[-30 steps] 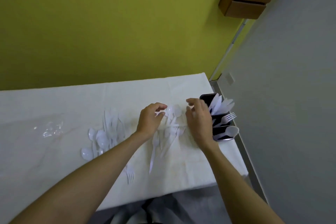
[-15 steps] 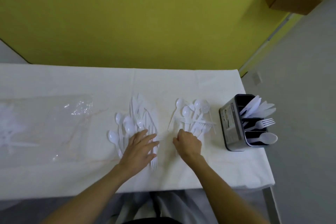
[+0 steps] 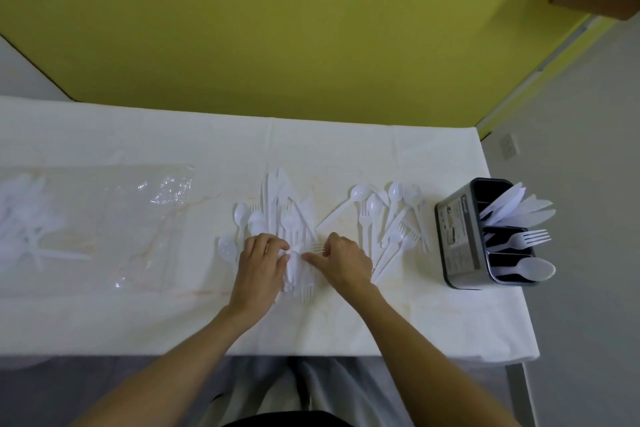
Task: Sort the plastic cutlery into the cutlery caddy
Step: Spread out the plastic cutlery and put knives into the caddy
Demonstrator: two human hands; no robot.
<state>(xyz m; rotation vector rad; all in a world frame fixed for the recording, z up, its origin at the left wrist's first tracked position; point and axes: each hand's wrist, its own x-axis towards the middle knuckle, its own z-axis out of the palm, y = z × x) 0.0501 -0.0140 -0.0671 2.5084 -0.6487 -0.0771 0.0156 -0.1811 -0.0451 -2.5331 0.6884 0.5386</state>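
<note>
Two bare hands meet at the near end of the left heap (image 3: 277, 215) of white plastic cutlery. The left hand (image 3: 261, 267) lies knuckles-up, fingers curled down and closed on a bunch of handles. The right hand (image 3: 341, 263) pinches a single fork (image 3: 316, 248) narrowly between thumb and forefinger, tines showing in the gap between the hands.

The left heap fans away from the hands: long flat knives, round-bowled spoons and forks overlapping. Just to its right, across a thin strip of bare cloth, a right heap (image 3: 391, 218) of spoons and forks lies splayed, its near handles touching the right wrist.

Further right, apart from that heap by another strip of cloth, the cutlery caddy (image 3: 457, 236) stands upright beside the table's right edge. It is a dark, box-shaped holder with a paper label on its side and three compartments. Knives (image 3: 516, 208) lean out of the far one, a caddy fork (image 3: 530, 238) out of the middle one and a spoon (image 3: 530, 269) out of the near one.

The smooth, creased white tablecloth (image 3: 138, 315) leaves a broad open band between the heaps and the near edge. To the far left lies a crinkled clear plastic bag (image 3: 104, 218) with more white pieces in it. A matte yellow wall (image 3: 311, 28) backs the table.
</note>
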